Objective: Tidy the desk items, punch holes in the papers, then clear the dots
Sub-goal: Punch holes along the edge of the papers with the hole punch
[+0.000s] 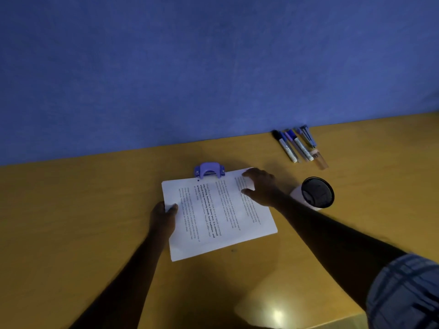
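Note:
A stack of printed white papers (218,217) lies on the wooden desk (71,210), its far edge slid into a purple hole punch (209,170). One dark punched hole shows near that edge, just below the punch. My left hand (164,216) pinches the stack's left edge, thumb on top. My right hand (261,186) grips the far right corner of the papers, to the right of the punch.
A black mesh cup (317,192) stands to the right of the papers, close to my right forearm. Several markers and pens (297,146) lie in a row by the blue partition wall (213,67). A small dark speck (234,251) lies below the papers.

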Demonstrator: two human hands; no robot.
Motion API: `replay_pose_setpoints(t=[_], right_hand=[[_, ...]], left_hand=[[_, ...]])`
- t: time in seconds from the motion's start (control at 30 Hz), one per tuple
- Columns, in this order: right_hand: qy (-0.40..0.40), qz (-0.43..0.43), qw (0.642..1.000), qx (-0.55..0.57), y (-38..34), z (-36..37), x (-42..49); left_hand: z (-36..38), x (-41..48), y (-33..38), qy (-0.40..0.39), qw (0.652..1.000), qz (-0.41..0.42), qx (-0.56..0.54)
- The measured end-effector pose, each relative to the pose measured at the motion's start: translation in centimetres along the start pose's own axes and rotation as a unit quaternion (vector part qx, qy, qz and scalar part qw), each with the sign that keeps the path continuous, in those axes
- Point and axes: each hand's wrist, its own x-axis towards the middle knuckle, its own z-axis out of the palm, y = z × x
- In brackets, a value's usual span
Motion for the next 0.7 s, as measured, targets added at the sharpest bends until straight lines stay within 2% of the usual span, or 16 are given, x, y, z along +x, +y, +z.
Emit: replay_pose_setpoints(t=[0.1, 0.27, 0.43, 0.7], right_hand=[[0.025, 0.038, 0.997, 0.055, 0.3, 0.3, -1.7], [0.022, 0.070, 0.996, 0.053, 0.3, 1.1, -4.1], [0.077, 0.013, 0.995, 0.062, -2.9, -0.2, -1.2], [-0.014, -0.140, 0.988, -0.061, -6.6, -0.8, 5.0]], left_hand=[[-0.1, -0.6, -0.4, -0.006, 1.000, -0.005, -0.008], [-0.1, -1.2, -1.1, -0.008, 1.000, -0.006, -0.008], [-0.1, -0.9, -1.1, -0.003, 1.000, -0.002, -0.013], [0.1, -0.5, -1.6, 0.014, 1.000, 0.013, -0.018]])
